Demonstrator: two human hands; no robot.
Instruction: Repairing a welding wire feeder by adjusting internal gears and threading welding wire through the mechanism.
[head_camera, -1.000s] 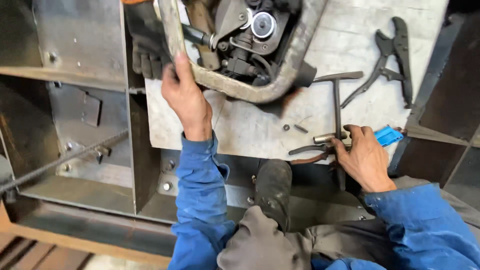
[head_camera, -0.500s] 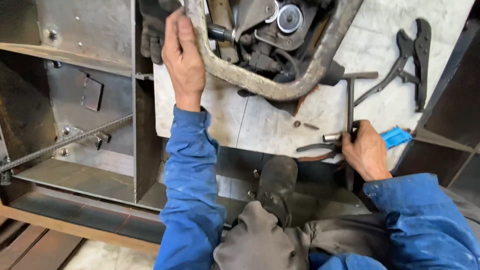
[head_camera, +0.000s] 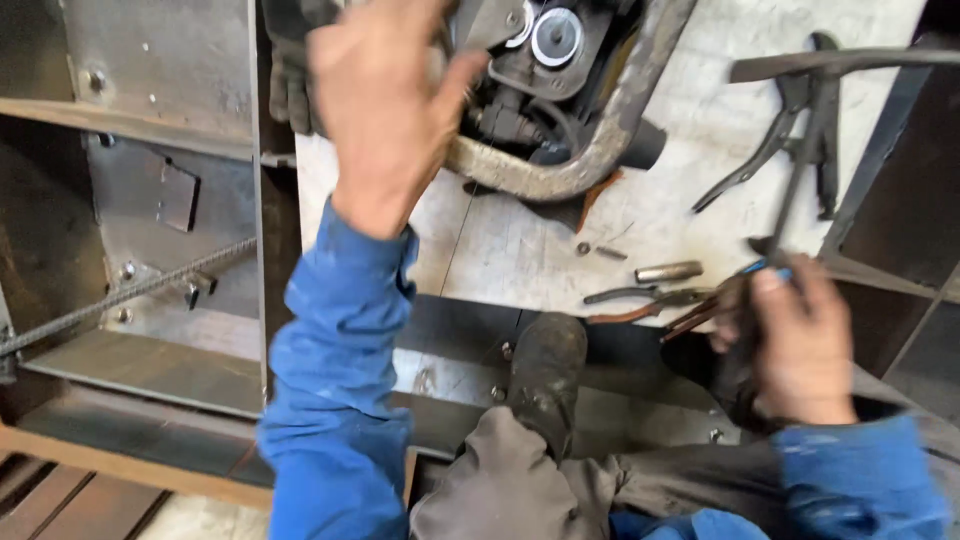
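My left hand (head_camera: 385, 110) grips the bent rusty guard bar (head_camera: 560, 170) of the machine on the metal surface (head_camera: 520, 250), fingers wrapped, steadying it. My right hand (head_camera: 800, 340) closes around a T-handle wrench (head_camera: 810, 110), seemingly with pliers; blurred.

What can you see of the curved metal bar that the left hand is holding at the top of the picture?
The curved metal bar is a thick tube, bent into a U shape, with a rusty, worn, brownish-grey surface. It loops under a dark machine part that has a round silver disc, and rests on the pale metal work plate. The left hand grips its left arm near the bend. One arm rises toward the upper right and leaves the picture. The upper part is out of view.
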